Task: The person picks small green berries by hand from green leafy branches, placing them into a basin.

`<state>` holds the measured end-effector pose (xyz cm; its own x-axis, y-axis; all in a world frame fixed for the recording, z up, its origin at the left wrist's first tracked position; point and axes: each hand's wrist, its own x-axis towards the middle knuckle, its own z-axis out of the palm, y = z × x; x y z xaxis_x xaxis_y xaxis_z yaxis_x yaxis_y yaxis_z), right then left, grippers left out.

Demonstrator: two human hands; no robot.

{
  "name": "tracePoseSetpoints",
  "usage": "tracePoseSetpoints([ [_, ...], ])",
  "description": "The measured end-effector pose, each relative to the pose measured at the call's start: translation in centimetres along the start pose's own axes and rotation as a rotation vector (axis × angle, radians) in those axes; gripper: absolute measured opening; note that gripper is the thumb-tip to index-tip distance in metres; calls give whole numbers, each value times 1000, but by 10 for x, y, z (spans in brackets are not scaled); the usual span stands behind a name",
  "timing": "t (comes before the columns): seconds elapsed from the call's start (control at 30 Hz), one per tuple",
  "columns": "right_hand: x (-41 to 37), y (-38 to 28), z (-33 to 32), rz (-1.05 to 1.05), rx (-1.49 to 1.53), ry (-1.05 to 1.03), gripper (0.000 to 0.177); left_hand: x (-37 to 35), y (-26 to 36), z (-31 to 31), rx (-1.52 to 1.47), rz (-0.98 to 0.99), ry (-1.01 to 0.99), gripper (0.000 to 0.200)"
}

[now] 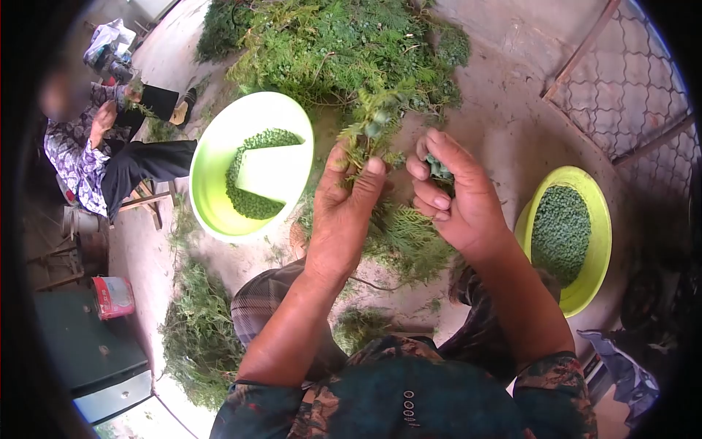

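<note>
My left hand (340, 212) pinches a green leafy sprig (374, 124) between thumb and fingers, its tip pointing up and away from me. A pale green seed cone shows near the sprig's top. Just to the right, my right hand (461, 190) is curled closed around several small green seed cones (439, 170), partly hidden by the fingers. The two hands are close but apart. Below them, more cut foliage (409, 241) lies on the floor between my knees.
A big heap of branches (351, 51) lies ahead. A pale green basin (205, 175) with green cones stands left, a yellow-green basin (603, 249) of cones right. Another person (80, 161) sits at left holding a sprig. A red-and-white bucket (113, 296) and wire mesh (621, 80) flank the area.
</note>
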<state>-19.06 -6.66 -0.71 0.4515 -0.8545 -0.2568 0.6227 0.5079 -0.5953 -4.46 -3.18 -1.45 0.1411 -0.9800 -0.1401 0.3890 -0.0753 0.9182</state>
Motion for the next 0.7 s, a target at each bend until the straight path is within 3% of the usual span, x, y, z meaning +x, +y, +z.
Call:
tracePoseSetpoints([
  [0.07,-2,1,0,-10,-27,-10,20,3,-5,-6,264,124,-3,26],
  [0.13,-3,3,5,-139,-329,16,22,4,-8,-5,267,164,5,24],
  [0.27,-3,8,7,-212,-431,26,21,10,-19,-9,421,351,41,21],
  [0.33,-2,12,6,-348,-534,27,23,9,-16,-6,533,385,69,22],
  [0.57,-10,8,9,-331,-563,-15,25,1,-4,-1,1055,706,81,38],
  [0.7,-10,9,4,-395,-642,19,22,0,-2,-3,1168,727,45,42],
])
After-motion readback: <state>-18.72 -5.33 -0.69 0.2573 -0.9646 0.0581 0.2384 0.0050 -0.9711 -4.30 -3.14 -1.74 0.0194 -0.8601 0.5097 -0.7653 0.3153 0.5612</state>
